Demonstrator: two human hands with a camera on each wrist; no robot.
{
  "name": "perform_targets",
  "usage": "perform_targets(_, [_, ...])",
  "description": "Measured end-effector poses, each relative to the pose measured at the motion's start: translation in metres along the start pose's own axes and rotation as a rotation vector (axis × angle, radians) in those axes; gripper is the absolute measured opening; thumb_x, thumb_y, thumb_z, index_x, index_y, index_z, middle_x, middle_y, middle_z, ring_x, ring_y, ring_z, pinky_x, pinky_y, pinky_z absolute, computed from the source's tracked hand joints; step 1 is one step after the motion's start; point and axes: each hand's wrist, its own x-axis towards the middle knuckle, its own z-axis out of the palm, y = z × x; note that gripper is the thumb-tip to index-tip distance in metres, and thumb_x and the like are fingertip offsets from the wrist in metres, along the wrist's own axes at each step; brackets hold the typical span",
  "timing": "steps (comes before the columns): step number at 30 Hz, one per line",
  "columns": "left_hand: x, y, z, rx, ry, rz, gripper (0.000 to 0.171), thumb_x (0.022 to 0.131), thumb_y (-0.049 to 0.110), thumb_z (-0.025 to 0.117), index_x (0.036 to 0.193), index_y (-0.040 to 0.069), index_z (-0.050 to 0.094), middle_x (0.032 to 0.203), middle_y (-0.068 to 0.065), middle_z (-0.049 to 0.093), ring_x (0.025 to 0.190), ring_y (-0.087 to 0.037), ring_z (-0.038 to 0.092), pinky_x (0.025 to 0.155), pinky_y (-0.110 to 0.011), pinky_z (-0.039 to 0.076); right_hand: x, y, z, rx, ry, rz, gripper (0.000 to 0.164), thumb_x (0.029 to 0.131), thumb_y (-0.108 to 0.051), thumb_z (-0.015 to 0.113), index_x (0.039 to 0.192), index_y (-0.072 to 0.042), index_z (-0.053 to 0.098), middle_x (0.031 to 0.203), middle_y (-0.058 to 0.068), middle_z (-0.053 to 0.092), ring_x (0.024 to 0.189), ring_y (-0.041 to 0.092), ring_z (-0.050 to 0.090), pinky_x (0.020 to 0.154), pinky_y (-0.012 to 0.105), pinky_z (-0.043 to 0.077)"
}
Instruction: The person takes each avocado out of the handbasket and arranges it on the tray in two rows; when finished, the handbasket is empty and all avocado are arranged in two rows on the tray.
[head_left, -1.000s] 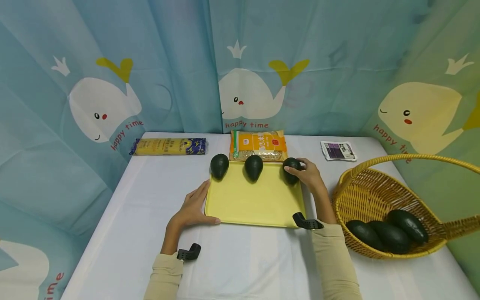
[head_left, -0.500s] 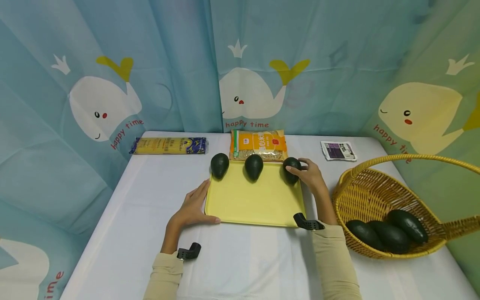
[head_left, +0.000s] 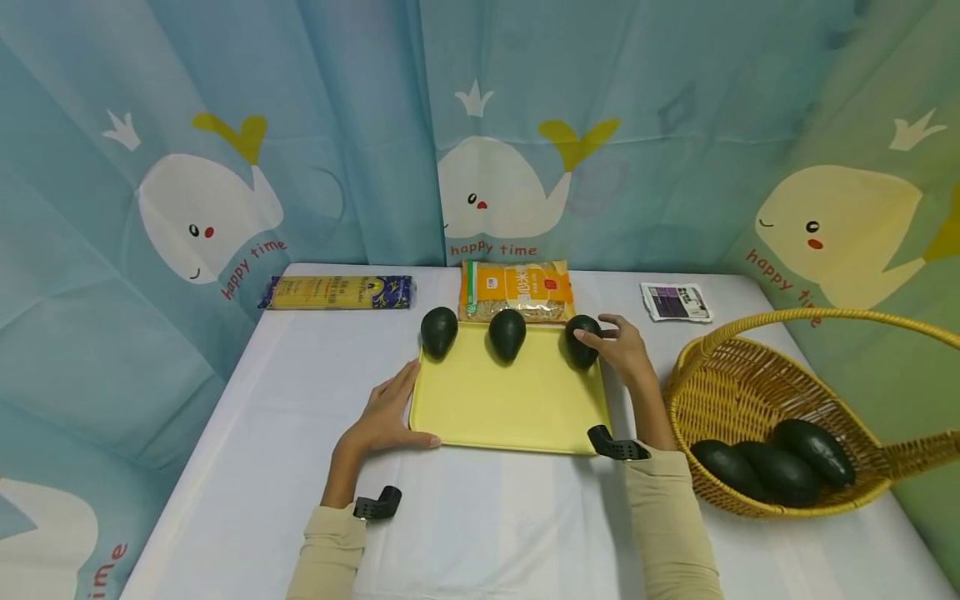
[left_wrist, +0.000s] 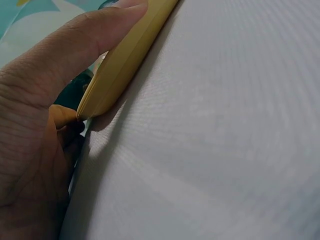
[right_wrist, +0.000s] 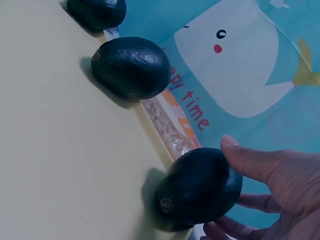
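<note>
A yellow tray (head_left: pixel 510 408) lies on the table, with three dark green avocados in a row along its far edge. My right hand (head_left: pixel 626 354) has its thumb and fingers around the right avocado (head_left: pixel 581 354) at the far right corner; its thumb also shows against the avocado (right_wrist: pixel 197 187) in the right wrist view. The middle avocado (head_left: pixel 507 336) and the left avocado (head_left: pixel 439 333) stand apart from it. My left hand (head_left: pixel 382 417) spans the tray's near left corner, thumb along the front rim and straight fingers by the left side.
A wicker basket (head_left: pixel 750 375) with three avocados (head_left: pixel 780 471) stands at the right, its handle arching up. Behind the tray lies an orange food packet (head_left: pixel 517 290). A yellow and blue packet (head_left: pixel 337 292) is at back left, a small purple and white packet (head_left: pixel 676 302) at back right.
My right thumb has slid slightly to the right over the avocado and the fingers sit a little looser. The left hand and the tray have not moved.
</note>
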Motion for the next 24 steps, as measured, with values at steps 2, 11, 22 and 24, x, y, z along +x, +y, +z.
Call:
perform_targets(2, [0.0, 0.001, 0.0, -0.002, 0.001, 0.001, 0.133, 0.062, 0.056, 0.082, 0.157, 0.004, 0.005, 0.164, -0.018, 0.009, 0.151, -0.034, 0.015, 0.117, -0.057, 0.017, -0.002, -0.002, -0.001, -0.009, 0.005, -0.001, 0.083, 0.091, -0.041, 0.067, 0.153, -0.002, 0.027, 0.145, 0.034, 0.041, 0.13, 0.047, 0.046, 0.106, 0.054, 0.042])
perform_targets(11, [0.0, 0.002, -0.001, 0.004, 0.0, -0.001, 0.133, 0.062, 0.055, 0.083, 0.157, 0.002, 0.006, 0.164, -0.019, 0.01, 0.151, -0.034, 0.015, 0.117, -0.057, 0.017, -0.011, -0.015, -0.008, -0.046, 0.036, -0.005, 0.08, 0.092, -0.041, 0.067, 0.152, -0.004, 0.029, 0.147, 0.034, 0.038, 0.134, 0.047, 0.04, 0.107, 0.058, 0.039])
perform_targets(22, [0.0, 0.002, -0.001, 0.003, -0.004, 0.001, 0.132, 0.063, 0.055, 0.082, 0.157, 0.002, 0.007, 0.164, -0.019, 0.01, 0.151, -0.035, 0.015, 0.117, -0.057, 0.017, -0.029, -0.036, -0.019, -0.013, 0.062, -0.115, 0.075, 0.092, -0.04, 0.067, 0.15, -0.006, 0.035, 0.146, 0.031, 0.041, 0.136, 0.046, 0.039, 0.109, 0.06, 0.036])
perform_targets(24, [0.0, 0.002, -0.001, -0.001, -0.004, 0.0, 0.132, 0.063, 0.056, 0.082, 0.157, 0.002, 0.007, 0.164, -0.019, 0.01, 0.151, -0.035, 0.015, 0.117, -0.057, 0.017, -0.032, -0.04, -0.02, 0.014, 0.056, -0.127, 0.075, 0.091, -0.041, 0.067, 0.15, -0.006, 0.035, 0.146, 0.03, 0.041, 0.137, 0.045, 0.039, 0.109, 0.059, 0.037])
